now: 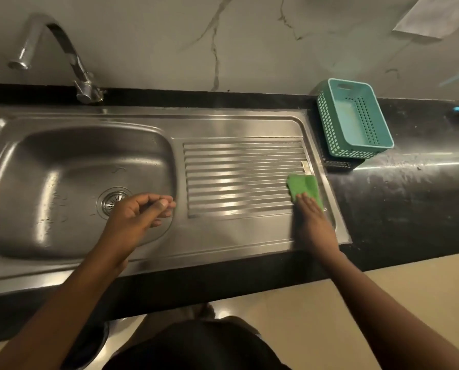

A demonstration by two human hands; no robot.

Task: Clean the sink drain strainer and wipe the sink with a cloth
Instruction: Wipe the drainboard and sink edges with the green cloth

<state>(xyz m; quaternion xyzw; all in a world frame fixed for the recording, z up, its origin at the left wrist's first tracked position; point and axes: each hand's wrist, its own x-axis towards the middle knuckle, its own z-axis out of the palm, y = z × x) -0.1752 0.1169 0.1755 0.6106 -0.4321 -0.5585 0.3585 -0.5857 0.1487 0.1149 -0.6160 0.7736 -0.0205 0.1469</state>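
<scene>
Countertop (399, 209) of dark stone runs under everything, carrying your steel sink (153, 121) with its basin on the left and ribbed drainboard (239, 177) on the right. A curved tap (60, 46) stands at the back left, and a teal basket (353, 118) sits just beside the drainboard. Your left hand (140, 217) hovers over the basin, fingers loosely curled and holding nothing, partly covering the drain strainer (112, 201). Your right hand (312, 220) lies flat, fingers pressing the green cloth (304, 186) at the drainboard's right end
</scene>
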